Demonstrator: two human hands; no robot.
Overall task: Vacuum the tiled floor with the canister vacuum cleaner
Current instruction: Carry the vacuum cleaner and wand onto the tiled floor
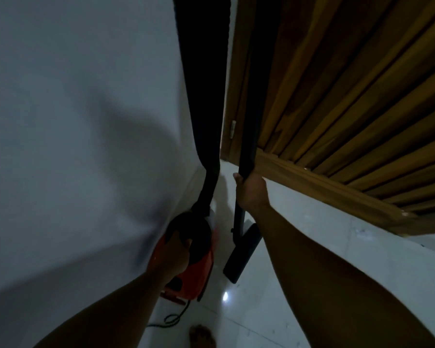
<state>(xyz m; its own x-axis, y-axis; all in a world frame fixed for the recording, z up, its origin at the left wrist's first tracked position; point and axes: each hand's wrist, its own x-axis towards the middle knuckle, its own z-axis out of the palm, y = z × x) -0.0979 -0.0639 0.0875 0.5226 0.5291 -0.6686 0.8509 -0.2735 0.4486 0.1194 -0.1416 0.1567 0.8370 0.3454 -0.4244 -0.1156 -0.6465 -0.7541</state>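
Looks like a carry between spots. The left hand is curled round the top handle of the orange canister, hugging the wall. The right hand is wrapped round the wand, arm stretched forward, with the floor head low over the tiled floor.

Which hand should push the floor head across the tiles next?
Right. The right hand grips the wand just above the floor head, while the left hand is busy holding the orange canister.
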